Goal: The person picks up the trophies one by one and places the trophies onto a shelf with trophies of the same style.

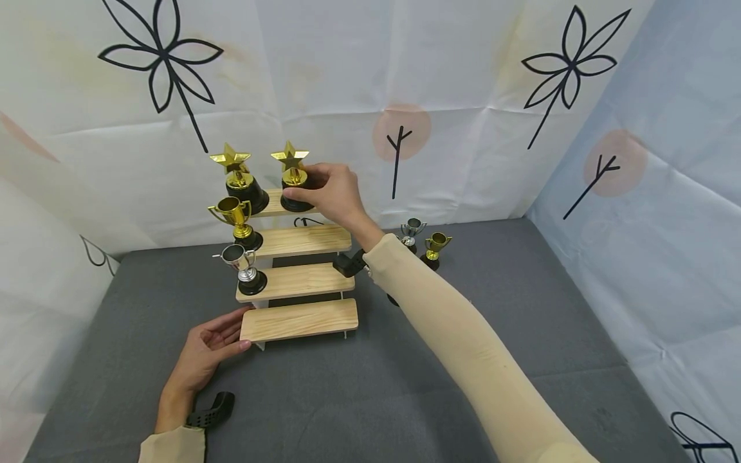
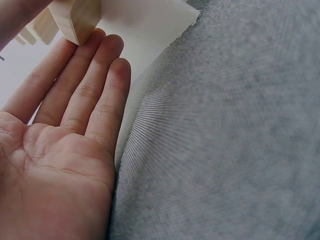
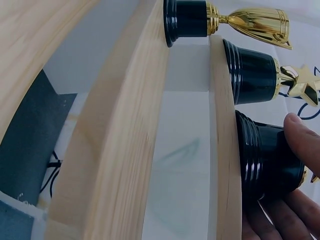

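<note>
Nearest the lens, left hand [image 1: 204, 350] lying flat and relaxed on the grey fabric tabletop [image 1: 359, 399], straight fingertips [image 2: 107, 47] touching the left end of the lowest pale wooden plank [image 1: 299, 319] of the four-step display stand. Holding nothing, just pressing against that edge.

Up at 12 o'clock, right hand [image 1: 329, 191] curled round the black ribbed base of the gold star trophy with black round foot [image 1: 292, 177], standing upright on the top step. Thumb and fingers [image 3: 305, 142] wrapped on the base, not the star.

Just beside it at 9 o'clock, a second gold star trophy [image 1: 238, 177] on the same step, apart from the first. One step down, a gold two-handled cup trophy [image 1: 236, 220]; below that, a silver cup trophy [image 1: 243, 267]. Off at 3 o'clock on the cloth, a small silver cup [image 1: 411, 231] and a small gold cup [image 1: 434, 247], near each other.

Judging the held trophy: probably light moulded plastic, stiff, glossy and a bit slippery, top-heavy on a thin stem. Best grip low on the ribbed black foot; star points and neck look like the weak spots.
</note>
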The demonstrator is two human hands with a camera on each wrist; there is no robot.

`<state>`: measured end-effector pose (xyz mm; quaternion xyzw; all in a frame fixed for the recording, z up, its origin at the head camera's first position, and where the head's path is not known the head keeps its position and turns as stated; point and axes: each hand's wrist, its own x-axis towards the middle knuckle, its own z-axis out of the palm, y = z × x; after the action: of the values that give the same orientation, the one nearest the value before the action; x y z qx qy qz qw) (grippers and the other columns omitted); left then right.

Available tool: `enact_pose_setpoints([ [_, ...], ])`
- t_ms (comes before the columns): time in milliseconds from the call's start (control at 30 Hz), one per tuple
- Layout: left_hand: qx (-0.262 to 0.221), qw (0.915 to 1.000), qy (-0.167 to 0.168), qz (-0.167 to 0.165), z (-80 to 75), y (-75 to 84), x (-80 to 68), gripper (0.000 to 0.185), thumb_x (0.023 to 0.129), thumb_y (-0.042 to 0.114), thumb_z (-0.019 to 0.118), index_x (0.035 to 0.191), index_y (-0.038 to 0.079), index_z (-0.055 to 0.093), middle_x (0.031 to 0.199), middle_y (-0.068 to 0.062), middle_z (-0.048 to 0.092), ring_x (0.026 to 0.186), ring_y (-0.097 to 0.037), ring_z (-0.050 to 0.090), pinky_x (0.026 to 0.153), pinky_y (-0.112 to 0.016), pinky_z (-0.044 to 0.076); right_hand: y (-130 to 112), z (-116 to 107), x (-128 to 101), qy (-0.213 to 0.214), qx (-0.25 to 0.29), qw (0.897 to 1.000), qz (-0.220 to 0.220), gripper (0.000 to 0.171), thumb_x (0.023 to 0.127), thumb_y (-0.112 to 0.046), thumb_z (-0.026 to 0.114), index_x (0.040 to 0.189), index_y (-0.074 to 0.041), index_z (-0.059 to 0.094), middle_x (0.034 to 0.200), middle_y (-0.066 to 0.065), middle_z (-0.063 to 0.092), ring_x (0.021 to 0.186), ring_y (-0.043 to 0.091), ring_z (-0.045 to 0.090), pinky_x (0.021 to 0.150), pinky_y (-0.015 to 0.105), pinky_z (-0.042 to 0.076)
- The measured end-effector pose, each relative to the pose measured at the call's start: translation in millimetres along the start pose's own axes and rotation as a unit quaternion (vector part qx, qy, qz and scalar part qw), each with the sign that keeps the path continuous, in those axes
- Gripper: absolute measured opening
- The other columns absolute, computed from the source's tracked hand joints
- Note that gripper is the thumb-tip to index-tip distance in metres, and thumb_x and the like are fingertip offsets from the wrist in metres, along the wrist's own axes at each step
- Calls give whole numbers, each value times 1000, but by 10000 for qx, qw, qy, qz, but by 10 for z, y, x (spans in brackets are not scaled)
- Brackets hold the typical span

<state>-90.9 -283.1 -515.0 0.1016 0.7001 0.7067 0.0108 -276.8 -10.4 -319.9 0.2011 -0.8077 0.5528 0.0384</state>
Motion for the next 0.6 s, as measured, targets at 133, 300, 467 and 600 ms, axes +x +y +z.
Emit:
enact_pose_setpoints([
  [133, 27, 10000, 2, 0, 2, 4, -1, 68, 81, -21, 72, 142, -21, 40, 133, 11, 63, 122, -5, 61, 99, -22, 52, -2, 27, 6, 51, -94, 9999, 25, 57, 80, -30, 89, 129, -8, 70, 107, 3, 76, 94, 6, 71, 80, 18, 57],
  [300, 15, 10000, -12, 14, 3, 7, 1, 68, 81, -21, 72, 141, -21, 40, 133, 10, 63, 122, -6, 61, 99, -22, 52, -5, 62, 8, 69, -205, 9998, 12, 56, 80, -31, 88, 129, -9, 70, 108, 2, 76, 94, 6, 71, 80, 17, 56],
  [467, -6, 10000, -13, 32, 4, 6, 2, 68, 81, -21, 72, 141, -21, 40, 133, 10, 63, 122, -6, 61, 99, -22, 52, -11, 96, 8, 35, -197, 9998, -41, 56, 81, -31, 88, 129, -8, 70, 109, 4, 76, 94, 8, 71, 79, 16, 56],
  [600, 22, 10000, -4, 52, 1, -1, 2, 68, 81, -21, 72, 141, -22, 40, 133, 10, 63, 121, -6, 61, 99, -22, 52, -11, 115, 17, 6, -223, 9997, -79, 57, 81, -31, 88, 130, -8, 69, 110, 4, 75, 94, 7, 71, 78, 16, 57],
])
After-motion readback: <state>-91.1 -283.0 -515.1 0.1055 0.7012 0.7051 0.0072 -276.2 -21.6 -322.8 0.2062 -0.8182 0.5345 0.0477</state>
